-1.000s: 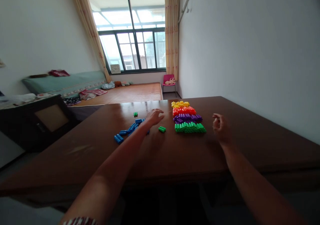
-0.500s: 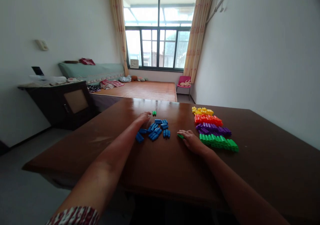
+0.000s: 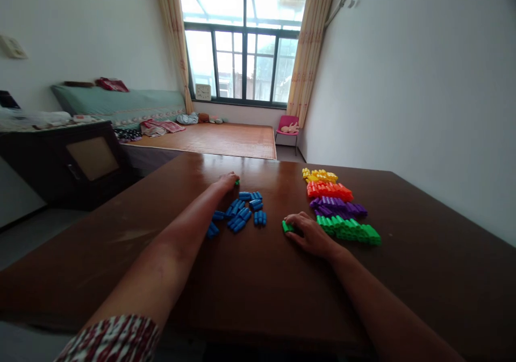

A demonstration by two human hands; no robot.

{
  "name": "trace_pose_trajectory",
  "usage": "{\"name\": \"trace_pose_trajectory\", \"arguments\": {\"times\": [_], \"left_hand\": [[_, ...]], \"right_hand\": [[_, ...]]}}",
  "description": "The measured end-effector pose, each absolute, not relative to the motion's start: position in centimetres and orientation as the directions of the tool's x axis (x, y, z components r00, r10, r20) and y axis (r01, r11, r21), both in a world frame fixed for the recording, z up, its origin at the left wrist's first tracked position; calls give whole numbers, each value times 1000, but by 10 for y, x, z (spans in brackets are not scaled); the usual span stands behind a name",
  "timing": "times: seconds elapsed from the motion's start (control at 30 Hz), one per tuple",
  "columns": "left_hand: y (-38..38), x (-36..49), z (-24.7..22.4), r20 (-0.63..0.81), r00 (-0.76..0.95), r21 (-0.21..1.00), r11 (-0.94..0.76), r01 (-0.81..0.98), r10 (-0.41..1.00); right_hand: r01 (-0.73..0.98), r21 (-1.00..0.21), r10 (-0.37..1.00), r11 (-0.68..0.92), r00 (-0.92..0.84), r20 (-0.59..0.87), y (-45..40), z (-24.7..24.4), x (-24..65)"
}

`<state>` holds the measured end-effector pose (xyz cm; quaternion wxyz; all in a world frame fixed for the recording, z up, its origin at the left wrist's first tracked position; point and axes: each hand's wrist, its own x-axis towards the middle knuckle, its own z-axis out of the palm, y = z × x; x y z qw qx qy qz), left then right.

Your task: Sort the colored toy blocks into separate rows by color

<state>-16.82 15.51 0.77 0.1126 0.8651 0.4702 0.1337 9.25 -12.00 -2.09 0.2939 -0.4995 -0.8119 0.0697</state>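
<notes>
My left hand [image 3: 227, 180] reaches to the far side of the table, its fingers closed round a small green plastic block [image 3: 237, 182] that is mostly covered. Nearer to me, my right hand [image 3: 304, 229] rests on the tabletop, fingers curled over another green block [image 3: 286, 226]. Between the hands lie several loose blue blocks [image 3: 239, 219] made of joined tube shapes. Just right of my right hand is a row of green blocks [image 3: 347, 229]. Behind it run rows of purple blocks [image 3: 337, 207], orange blocks [image 3: 328, 190] and yellow blocks [image 3: 319, 175].
The blocks lie on a dark brown table [image 3: 250, 276]. Past its far edge stand a low bed [image 3: 229, 139] and a pink chair [image 3: 287, 123]. A dark cabinet [image 3: 91, 160] is at the left, and a white wall [image 3: 403, 82] rises at the right.
My left hand has moved onto the small green block that lay apart from it. The right-hand block shows more between my fingers. The whole view has shifted a little left.
</notes>
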Motion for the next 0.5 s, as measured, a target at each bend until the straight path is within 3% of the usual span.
{"name": "trace_pose_trajectory", "arguments": {"times": [0.33, 0.4, 0.5], "left_hand": [[79, -147, 36, 192, 473, 358, -510, 782, 860], [59, -124, 38, 198, 481, 440, -516, 735, 854], [29, -90, 39, 151, 562, 672, -501, 545, 814]], "right_hand": [[720, -370, 796, 587, -430, 426, -130, -13, 75], [713, -373, 788, 594, -420, 450, -134, -9, 74], [714, -432, 803, 551, -313, 507, -145, 5, 93]]}}
